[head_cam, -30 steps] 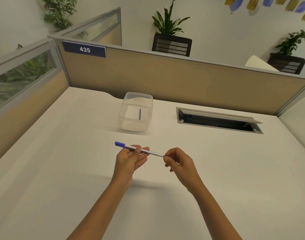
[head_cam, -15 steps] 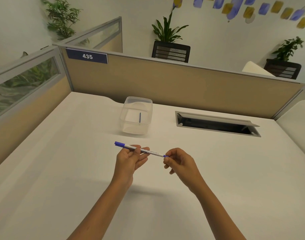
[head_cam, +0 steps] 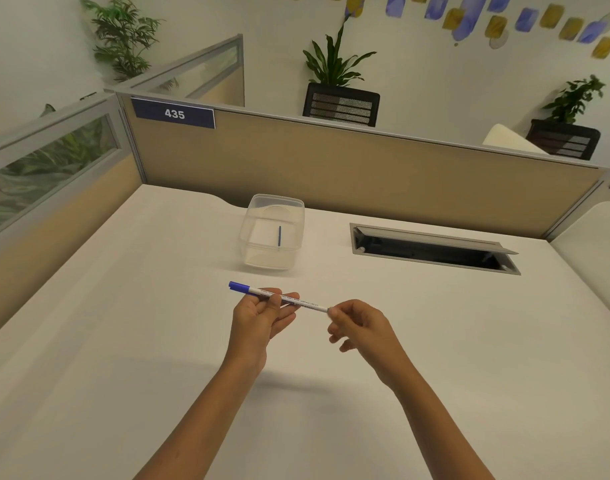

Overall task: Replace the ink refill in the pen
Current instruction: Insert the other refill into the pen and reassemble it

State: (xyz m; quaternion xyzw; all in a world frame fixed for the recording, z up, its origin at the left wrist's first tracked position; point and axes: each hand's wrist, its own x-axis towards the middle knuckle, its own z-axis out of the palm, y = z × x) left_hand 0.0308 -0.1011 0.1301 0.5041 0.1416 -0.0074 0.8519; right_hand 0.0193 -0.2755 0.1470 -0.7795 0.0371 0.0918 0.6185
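A white pen (head_cam: 310,305) with a blue cap at its left end is held level above the desk. My left hand (head_cam: 258,320) grips its barrel near the capped end. My right hand (head_cam: 359,327) pinches the pen's right end with thumb and fingertips; the blue end piece seen earlier is hidden under them. A thin blue refill (head_cam: 279,236) lies in a clear plastic container (head_cam: 258,259) behind the hands.
The white desk (head_cam: 123,341) is fenced by tan partition walls (head_cam: 365,174) at the back and left. An open cable hatch (head_cam: 431,249) is sunk into the desk at back right. Potted plants stand beyond the partition.
The camera has tilted up a little. My right fingers have closed over the pen's right tip, hiding the blue end. The pen and left hand stay where they were.
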